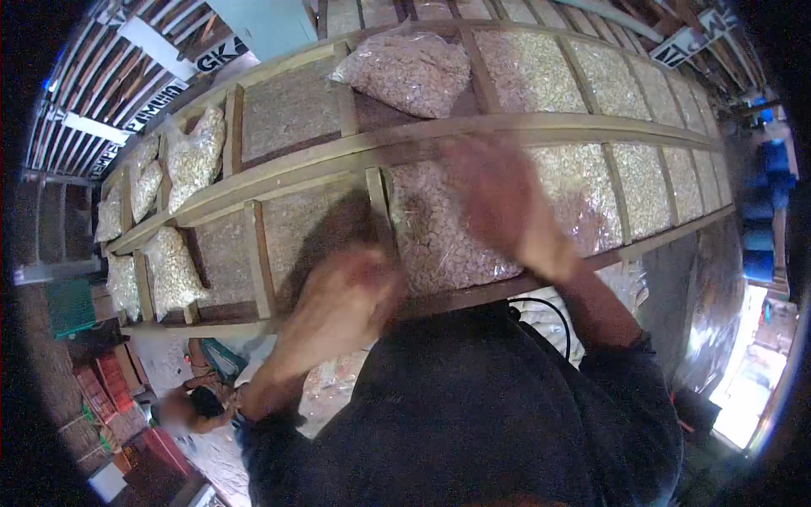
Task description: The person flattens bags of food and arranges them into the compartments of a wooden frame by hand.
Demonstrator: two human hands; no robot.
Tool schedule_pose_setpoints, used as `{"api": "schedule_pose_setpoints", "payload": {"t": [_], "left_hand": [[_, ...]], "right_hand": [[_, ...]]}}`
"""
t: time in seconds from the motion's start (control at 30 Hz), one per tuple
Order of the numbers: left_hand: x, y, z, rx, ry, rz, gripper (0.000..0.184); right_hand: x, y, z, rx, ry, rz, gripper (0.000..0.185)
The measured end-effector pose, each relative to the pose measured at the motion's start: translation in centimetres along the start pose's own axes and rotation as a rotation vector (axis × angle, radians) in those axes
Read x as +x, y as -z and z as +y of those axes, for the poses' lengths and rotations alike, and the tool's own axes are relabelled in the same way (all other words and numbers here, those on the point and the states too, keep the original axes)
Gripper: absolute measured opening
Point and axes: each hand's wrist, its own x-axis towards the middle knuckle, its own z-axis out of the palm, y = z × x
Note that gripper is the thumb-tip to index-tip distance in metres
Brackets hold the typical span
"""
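Note:
A flat clear plastic bag (439,232) of pale, bean-like pieces lies in a compartment of the wooden rack (312,165). Over the right part of this bag is my right hand (498,198), smeared by motion; whether it touches the plastic I cannot tell. My left hand (346,291), also blurred, is at the bag's lower left, near a wooden divider (379,203). Neither hand's fingers show clearly. Beyond them, a fuller clear bag (410,72) rests across the upper row.
More filled bags sit in the compartments on the right, such as one bag (570,182). Plump bags (173,270) stand at the left end. Below left, another person (203,406) is near the floor. Red crates (106,380) stand farther left.

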Motion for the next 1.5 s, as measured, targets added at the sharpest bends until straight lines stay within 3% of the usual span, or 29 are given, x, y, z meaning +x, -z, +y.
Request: {"api": "schedule_pose_setpoints", "payload": {"t": [0.07,0.13,0.2,0.27,0.3,0.37,0.5,0.6,0.67,0.7,0.77,0.8,0.87,1.07,1.2,1.27,1.33,1.4,1.5], "left_hand": [[2.8,0.9,0.1,0.195,0.018,0.147,0.066],[4.1,-0.1,-1.6,0.303,-0.021,0.061,0.075],[4.5,-0.8,-3.2,0.412,-0.059,-0.018,0.085],[4.2,-1.0,-3.9,0.552,-0.049,-0.125,0.094],[4.2,-0.9,-3.9,0.557,-0.067,-0.136,0.094],[4.2,-0.6,-3.8,0.53,-0.089,-0.026,0.094],[5.1,-0.9,-3.1,0.548,-0.165,-0.002,0.096],[5.5,-1.3,-3.0,0.368,-0.148,-0.033,0.097],[5.5,-1.1,-3.2,0.387,-0.139,-0.078,0.097],[5.6,-1.1,-3.2,0.388,-0.144,-0.079,0.097],[5.3,-1.0,-3.1,0.423,-0.169,-0.066,0.099],[5.1,-1.1,-3.2,0.424,-0.173,-0.075,0.099],[5.1,-1.3,-3.4,0.389,-0.16,-0.095,0.102],[5.2,-0.8,-2.8,0.394,-0.141,-0.13,0.106],[5.1,-0.2,-3.0,0.372,-0.14,-0.095,0.103],[5.5,1.3,-3.6,0.427,-0.208,-0.12,0.082],[7.1,4.1,-6.4,0.088,-0.055,-0.098,0.058],[10.9,7.1,-8.3,0.05,0.01,0.222,0.045],[15.8,10.4,-11.1,0.183,0.084,0.498,0.058]], "right_hand": [[0.0,-1.2,-2.7,-0.033,-0.096,-0.28,0.072],[-2.4,-7.1,-1.1,0.027,0.191,0.062,0.073],[-1.9,-4.9,-1.3,0.016,0.186,0.023,0.072],[-1.2,-3.7,-2.2,-0.044,0.106,-0.266,0.072],[-1.3,-4.6,-1.6,-0.039,0.087,-0.258,0.072],[-1.6,-6.9,-0.3,0.04,0.253,-0.044,0.07],[-1.8,-3.3,-2.0,0.187,0.057,0.065,0.069],[-2.3,-4.9,-0.9,0.03,0.07,0.044,0.071],[-1.3,-1.1,-2.4,-0.099,-0.059,-0.307,0.075],[-1.7,-1.8,-1.9,-0.1,-0.063,-0.305,0.075],[-3.4,-4.5,-0.7,0.006,-0.007,0.243,0.078],[-3.6,-5.2,-0.6,0.01,-0.015,0.244,0.078],[-3.6,-5.8,-0.1,0.078,-0.165,0.032,0.082],[-3.8,-5.7,0.5,-0.181,-0.234,0.089,0.087],[-4.0,-5.0,1.3,-0.219,-0.256,0.122,0.083],[-4.1,-4.3,1.8,-0.279,-0.253,0.036,0.077],[-3.6,-3.7,0.8,-0.267,-0.274,-0.01,0.071],[-2.4,-4.0,-1.5,-0.368,-0.181,0.215,0.069],[-1.0,-7.6,-4.2,-0.288,-0.044,0.146,0.069]]}}
